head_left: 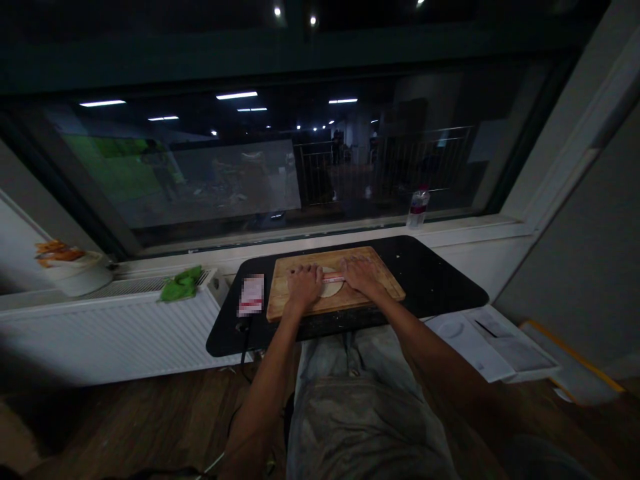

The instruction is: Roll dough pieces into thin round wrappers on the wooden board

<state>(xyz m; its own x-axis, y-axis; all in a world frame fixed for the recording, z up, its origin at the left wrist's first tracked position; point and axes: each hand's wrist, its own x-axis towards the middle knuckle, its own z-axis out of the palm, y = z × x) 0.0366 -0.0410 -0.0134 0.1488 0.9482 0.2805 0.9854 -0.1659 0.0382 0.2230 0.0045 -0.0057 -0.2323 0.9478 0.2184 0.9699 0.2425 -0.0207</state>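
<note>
A wooden cutting board (280,303) lies on a black table, and a round, flat piece of pale dough (331,290) rests on it. Across the dough lies a rolling pin (333,277), its middle showing between my hands. My left hand (305,283) is closed over the pin's left part, and my right hand (361,273) over its right part. Both hands hide the pin's ends and some of the dough.
The black table (435,280) carries a blurred pinkish packet (251,295) left of the board. A bottle (418,208) stands on the windowsill. On the radiator sit a green cloth (183,285) and a white bowl (83,273). Papers (475,340) lie at the right.
</note>
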